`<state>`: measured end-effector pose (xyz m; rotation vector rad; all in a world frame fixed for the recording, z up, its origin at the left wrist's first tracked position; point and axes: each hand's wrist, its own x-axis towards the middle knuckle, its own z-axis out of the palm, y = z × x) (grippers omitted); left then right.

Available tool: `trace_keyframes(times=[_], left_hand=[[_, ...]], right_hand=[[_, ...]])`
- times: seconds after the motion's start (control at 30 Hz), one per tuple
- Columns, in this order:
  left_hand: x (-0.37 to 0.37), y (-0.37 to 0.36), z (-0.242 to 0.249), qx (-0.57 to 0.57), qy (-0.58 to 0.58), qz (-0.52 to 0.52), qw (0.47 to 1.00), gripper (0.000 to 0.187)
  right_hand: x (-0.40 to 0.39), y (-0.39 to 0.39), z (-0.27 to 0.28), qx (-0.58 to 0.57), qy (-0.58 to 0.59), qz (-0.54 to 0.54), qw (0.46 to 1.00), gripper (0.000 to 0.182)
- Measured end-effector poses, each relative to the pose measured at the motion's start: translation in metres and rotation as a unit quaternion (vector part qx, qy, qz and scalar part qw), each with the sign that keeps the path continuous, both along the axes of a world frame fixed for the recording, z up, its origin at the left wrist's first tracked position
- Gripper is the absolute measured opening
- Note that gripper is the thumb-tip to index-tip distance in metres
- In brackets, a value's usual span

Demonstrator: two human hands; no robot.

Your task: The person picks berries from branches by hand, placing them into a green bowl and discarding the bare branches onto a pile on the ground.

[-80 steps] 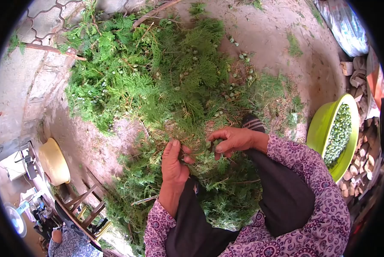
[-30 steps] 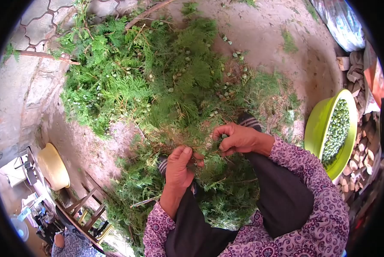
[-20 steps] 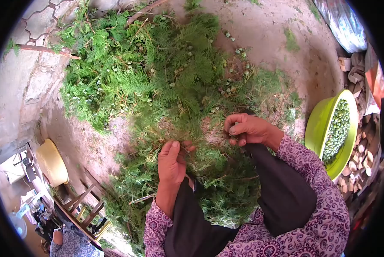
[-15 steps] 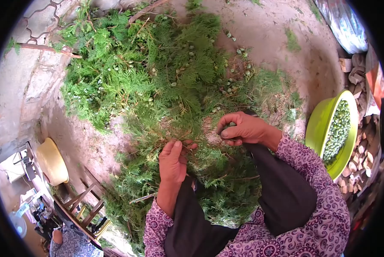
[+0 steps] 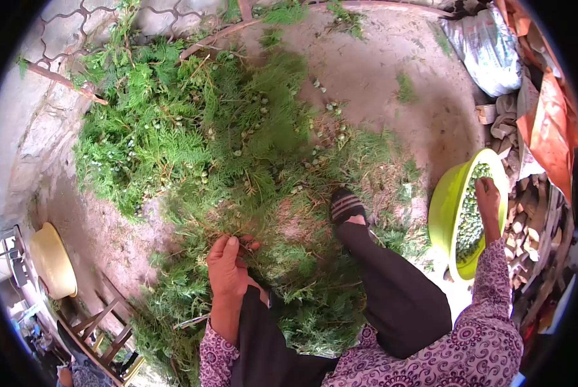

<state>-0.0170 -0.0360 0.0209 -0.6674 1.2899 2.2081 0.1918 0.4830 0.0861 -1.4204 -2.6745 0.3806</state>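
Observation:
My left hand (image 5: 227,266) is closed, thumb against fingers, on a thin sprig of arborvitae (image 5: 237,233) just above the cut greenery; the sprig blends into the foliage behind it. Over on the right, my right hand (image 5: 489,198) is at the lime-green basin (image 5: 445,205), with its fingers slightly apart over the small green cones (image 5: 467,226) inside. Nothing clearly shows in that hand. A large heap of arborvitae branches (image 5: 166,138) lies on the ground ahead, and more cut greenery (image 5: 314,309) lies between my legs.
A yellow basin (image 5: 53,261) stands at the left near a wooden frame (image 5: 98,319). Chopped wood (image 5: 527,226), a white sack (image 5: 485,51) and orange sheeting (image 5: 550,119) line the right side. My shoe (image 5: 347,205) rests among scattered sprigs. Another person's sleeve (image 5: 89,373) shows at lower left.
My right hand has moved from beside my left hand, where it held small green cones, rightward to the lime-green basin. My left hand keeps its sprig. The view has turned slightly right.

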Motion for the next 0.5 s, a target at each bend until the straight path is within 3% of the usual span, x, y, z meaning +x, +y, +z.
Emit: trace_keyframes(times=[0.03, 0.1, 0.17, 0.23, 0.33, 0.4, 0.43, 0.5], left_hand=[[0.001, 0.002, 0.002, 0.006, 0.003, -0.002, 1.0, 0.011], [0.002, 0.007, 0.007, 0.005, 0.017, 0.015, 1.0, 0.013], [0.005, 0.003, 0.004, 0.0, 0.025, 0.005, 1.0, 0.013], [0.005, -0.002, 0.001, -0.009, 0.031, -0.004, 0.999, 0.013], [0.004, -0.01, -0.002, -0.012, 0.015, 0.013, 1.0, 0.014], [-0.005, -0.016, 0.005, -0.023, 0.056, 0.056, 0.997, 0.015], [-0.008, -0.023, 0.007, -0.05, 0.087, 0.09, 0.991, 0.013], [-0.01, -0.061, 0.008, -0.062, 0.138, 0.155, 0.976, 0.008]], right_hand=[[0.031, 0.017, -0.006, 0.151, -0.127, 0.095, 0.976, 0.023], [0.049, 0.006, 0.004, 0.154, -0.247, 0.077, 0.954, 0.024], [0.045, 0.004, 0.004, 0.182, -0.235, 0.109, 0.948, 0.02], [0.023, 0.019, -0.005, 0.112, -0.126, 0.165, 0.972, 0.018], [-0.071, -0.04, 0.003, 0.005, -0.007, 0.187, 0.982, 0.014], [-0.112, -0.062, -0.032, -0.009, 0.012, 0.254, 0.967, 0.015], [-0.136, -0.083, -0.039, -0.035, -0.047, 0.284, 0.957, 0.015], [-0.159, -0.111, -0.085, -0.116, 0.011, 0.356, 0.927, 0.019]])
